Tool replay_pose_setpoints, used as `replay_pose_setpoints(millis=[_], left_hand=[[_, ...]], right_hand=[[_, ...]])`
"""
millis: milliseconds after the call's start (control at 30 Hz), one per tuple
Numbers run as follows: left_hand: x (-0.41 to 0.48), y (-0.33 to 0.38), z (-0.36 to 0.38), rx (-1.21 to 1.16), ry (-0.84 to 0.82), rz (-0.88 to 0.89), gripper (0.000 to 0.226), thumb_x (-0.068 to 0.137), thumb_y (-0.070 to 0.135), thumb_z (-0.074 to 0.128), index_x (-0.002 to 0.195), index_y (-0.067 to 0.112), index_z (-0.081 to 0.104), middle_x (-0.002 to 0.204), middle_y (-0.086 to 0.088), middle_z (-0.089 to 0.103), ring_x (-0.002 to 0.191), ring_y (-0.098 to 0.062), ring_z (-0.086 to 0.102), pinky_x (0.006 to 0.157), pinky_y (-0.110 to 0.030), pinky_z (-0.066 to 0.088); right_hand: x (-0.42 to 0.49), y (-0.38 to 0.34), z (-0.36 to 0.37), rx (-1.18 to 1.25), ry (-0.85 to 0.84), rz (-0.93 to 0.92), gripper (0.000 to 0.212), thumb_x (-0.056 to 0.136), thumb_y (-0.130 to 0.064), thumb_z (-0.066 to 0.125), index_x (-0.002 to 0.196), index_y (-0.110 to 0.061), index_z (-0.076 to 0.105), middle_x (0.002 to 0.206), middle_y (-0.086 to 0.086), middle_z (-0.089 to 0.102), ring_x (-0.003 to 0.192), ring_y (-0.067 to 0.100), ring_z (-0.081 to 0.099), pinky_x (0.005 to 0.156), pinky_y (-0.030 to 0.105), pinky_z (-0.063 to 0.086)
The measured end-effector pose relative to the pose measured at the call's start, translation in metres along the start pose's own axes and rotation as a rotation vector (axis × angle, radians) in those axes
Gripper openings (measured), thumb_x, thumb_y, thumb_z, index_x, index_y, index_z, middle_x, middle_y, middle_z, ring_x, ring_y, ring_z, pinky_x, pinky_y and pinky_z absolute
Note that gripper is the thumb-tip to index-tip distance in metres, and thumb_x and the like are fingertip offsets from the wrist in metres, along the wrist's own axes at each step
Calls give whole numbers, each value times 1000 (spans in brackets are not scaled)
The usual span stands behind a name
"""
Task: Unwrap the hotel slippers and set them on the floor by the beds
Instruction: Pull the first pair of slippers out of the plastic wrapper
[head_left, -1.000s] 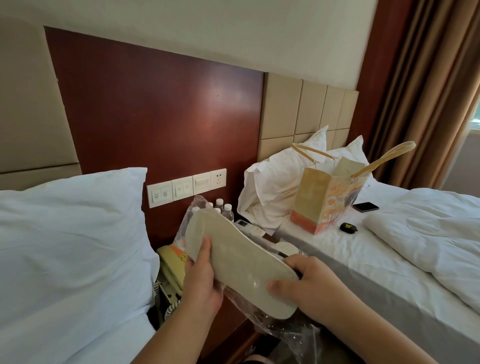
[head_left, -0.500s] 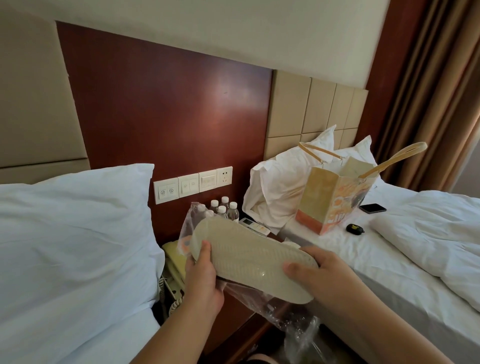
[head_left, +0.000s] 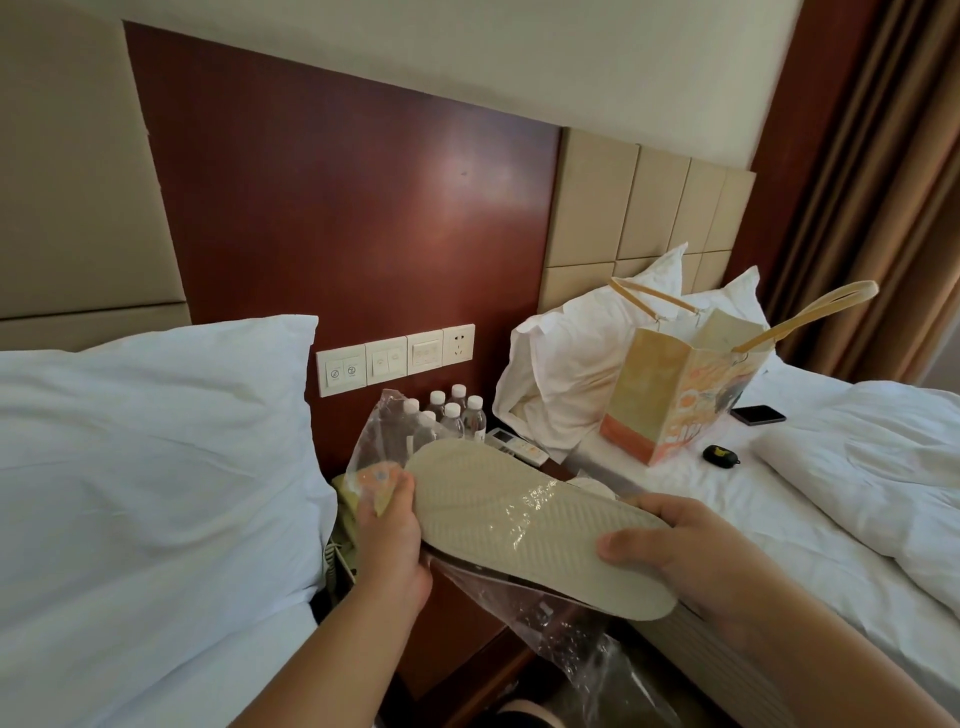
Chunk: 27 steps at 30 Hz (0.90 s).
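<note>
A pale beige hotel slipper (head_left: 530, 525) lies sole up between my hands, over the gap between the two beds. Clear plastic wrap (head_left: 576, 639) hangs below it and stands up behind its far end. My left hand (head_left: 389, 535) holds the slipper's far left end together with the wrap, its fingertips showing through the plastic. My right hand (head_left: 670, 545) grips the near right end, thumb on the ribbed sole. Whether a second slipper lies beneath the first is hidden.
A white pillow (head_left: 150, 467) on the left bed sits close to my left arm. Several water bottles (head_left: 457, 415) stand on the nightstand under the wall switches (head_left: 395, 358). A paper bag (head_left: 680, 395), phone (head_left: 758, 414) and small black case (head_left: 721, 455) lie on the right bed.
The slipper has tipped flatter and moved right. My left hand's fingers have gone behind the plastic at the far end. The view has shifted left.
</note>
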<state>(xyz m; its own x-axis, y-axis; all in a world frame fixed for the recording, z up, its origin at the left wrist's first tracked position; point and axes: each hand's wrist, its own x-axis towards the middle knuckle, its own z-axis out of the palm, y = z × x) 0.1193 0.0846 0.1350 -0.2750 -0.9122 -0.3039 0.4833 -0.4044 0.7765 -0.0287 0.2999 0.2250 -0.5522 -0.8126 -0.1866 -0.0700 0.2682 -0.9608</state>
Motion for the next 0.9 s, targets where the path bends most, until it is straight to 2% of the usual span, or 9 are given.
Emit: replay_pose_setpoints(millis=[100, 167, 267, 333, 400, 500, 600, 733, 900], left_hand=[[4, 3, -2, -11, 21, -5, 62, 90, 39, 67, 144, 35, 37, 125, -5, 57, 101, -25, 62, 66, -39, 56], [4, 5, -4, -9, -49, -27, 60, 89, 44, 66, 142, 31, 42, 128, -10, 59, 105, -29, 63, 73, -49, 58], [-3, 3, -6, -40, -170, -125, 80, 76, 59, 69, 145, 29, 40, 133, -13, 60, 114, -34, 61, 88, -56, 53], [-10, -4, -8, -39, -146, -179, 91, 70, 58, 75, 147, 33, 33, 132, -15, 58, 114, -36, 60, 87, -58, 52], [-20, -17, -8, -83, -151, -239, 91, 70, 48, 81, 146, 32, 33, 127, -18, 61, 106, -38, 64, 81, -60, 55], [-32, -33, 0, -176, -229, -302, 79, 65, 33, 88, 133, 24, 47, 119, -18, 67, 91, -36, 73, 73, -52, 58], [-32, -36, 8, -158, -191, -249, 79, 56, 24, 90, 126, 21, 52, 118, -15, 68, 95, -33, 72, 69, -47, 58], [-23, -28, 13, -118, -171, -184, 76, 56, 25, 90, 123, 22, 55, 115, -12, 70, 99, -32, 70, 71, -47, 59], [-9, -9, 30, -20, -193, -119, 73, 53, 31, 92, 118, 25, 60, 108, -9, 75, 92, -29, 74, 76, -51, 60]], right_hand=[[3, 3, -6, -22, -3, -5, 46, 46, -28, 86, 90, -22, 77, 90, 11, 77, 84, 33, 74, 77, 47, 59], [4, 6, -11, -10, 6, -18, 49, 44, -31, 86, 91, -24, 77, 92, 10, 78, 87, 33, 74, 83, 52, 58], [4, 10, -14, 26, 9, -24, 41, 50, -24, 88, 90, -21, 77, 91, 12, 77, 82, 33, 74, 72, 47, 61], [3, 12, -13, 79, 3, -21, 31, 58, -13, 88, 86, -16, 77, 88, 16, 77, 77, 35, 74, 58, 41, 60], [3, 13, -10, 125, 10, -13, 21, 65, -5, 83, 85, -11, 76, 84, 18, 76, 72, 37, 74, 52, 39, 59], [4, 15, -2, 76, 33, -19, 15, 70, -7, 82, 81, -16, 76, 83, 14, 77, 76, 36, 74, 60, 44, 61], [4, 18, 1, 32, 38, -25, 15, 69, -13, 82, 81, -21, 77, 85, 10, 77, 76, 30, 74, 60, 36, 60], [2, 21, -6, 42, 20, -13, 18, 67, -18, 85, 83, -22, 77, 87, 8, 78, 75, 28, 75, 55, 29, 56], [3, 26, -12, 96, 14, -12, 30, 57, -21, 88, 84, -16, 75, 89, 13, 76, 75, 31, 74, 53, 31, 56]])
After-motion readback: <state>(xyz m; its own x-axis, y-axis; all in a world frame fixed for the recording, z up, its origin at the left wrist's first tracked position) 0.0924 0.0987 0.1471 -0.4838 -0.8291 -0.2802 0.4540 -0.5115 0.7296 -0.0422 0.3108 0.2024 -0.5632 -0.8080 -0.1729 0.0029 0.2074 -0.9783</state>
